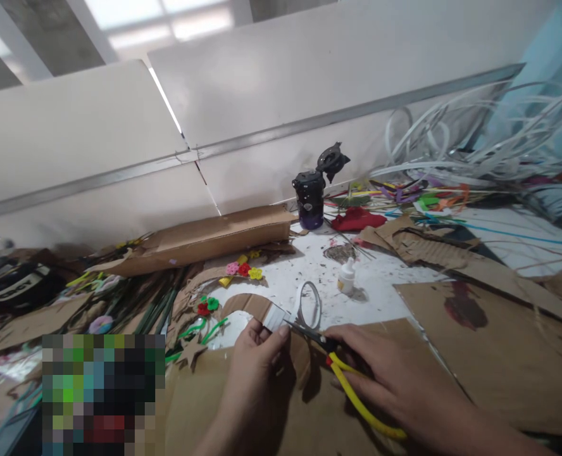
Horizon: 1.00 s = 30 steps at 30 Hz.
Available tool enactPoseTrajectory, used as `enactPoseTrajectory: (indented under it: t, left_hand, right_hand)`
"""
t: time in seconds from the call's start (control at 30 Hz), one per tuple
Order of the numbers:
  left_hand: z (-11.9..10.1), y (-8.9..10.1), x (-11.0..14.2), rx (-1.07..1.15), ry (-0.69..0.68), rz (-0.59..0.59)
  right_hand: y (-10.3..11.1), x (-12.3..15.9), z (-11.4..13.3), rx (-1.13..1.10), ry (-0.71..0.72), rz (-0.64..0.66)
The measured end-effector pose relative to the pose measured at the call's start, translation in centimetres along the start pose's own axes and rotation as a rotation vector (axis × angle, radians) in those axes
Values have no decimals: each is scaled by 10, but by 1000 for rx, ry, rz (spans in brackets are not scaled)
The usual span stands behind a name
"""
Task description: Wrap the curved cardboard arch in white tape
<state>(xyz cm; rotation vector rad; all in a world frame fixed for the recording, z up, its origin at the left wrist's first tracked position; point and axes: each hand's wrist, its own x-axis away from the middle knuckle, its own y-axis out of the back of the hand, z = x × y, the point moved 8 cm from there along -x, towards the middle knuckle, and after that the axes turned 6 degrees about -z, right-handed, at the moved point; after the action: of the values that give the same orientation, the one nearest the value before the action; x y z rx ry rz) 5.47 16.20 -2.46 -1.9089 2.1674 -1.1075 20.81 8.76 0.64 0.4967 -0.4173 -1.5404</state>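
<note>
"Progress?"
"My left hand (pixel 258 360) is pinching curved cardboard (pixel 249 305); white ribbon (pixel 275 317) is covering one stretch, the rest showing bare."
"Right hand (pixel 380 364)?"
"Closing around yellow-handled scissors (pixel 330 348), blades meeting ribbon."

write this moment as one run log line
left hand: holding curved cardboard piece | right hand: on yellow-handled scissors, blades at white strip | nearby: glue bottle

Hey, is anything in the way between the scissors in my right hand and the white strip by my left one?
No, nothing visible: the scissors in your right hand reach the white strip. Your left hand holds the cardboard there, thumb close beside the blade tips.
</note>
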Motion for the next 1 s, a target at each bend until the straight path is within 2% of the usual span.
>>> enactPoseTrajectory:
  t: [0.13, 0.3, 0.47, 0.7, 1.0]
  left_hand:
    - [1, 4, -1, -36, -1, -13]
    - [-1, -1, 2, -1, -23, -6]
    - [-3, -1, 6, -31, -60, -57]
    - [1, 1, 5, -53, -23, -32]
    - [1, 5, 4, -62, -41, -71]
  right_hand:
    - [-3, -1, 0, -10, -12, 28]
    - [-4, -1, -3, -30, -10, 10]
    - [-6, -2, -6, -51, -4, -4]
    - [-4, -2, -5, -80, -2, -26]
    - [-6, -2, -7, -51, -23, -22]
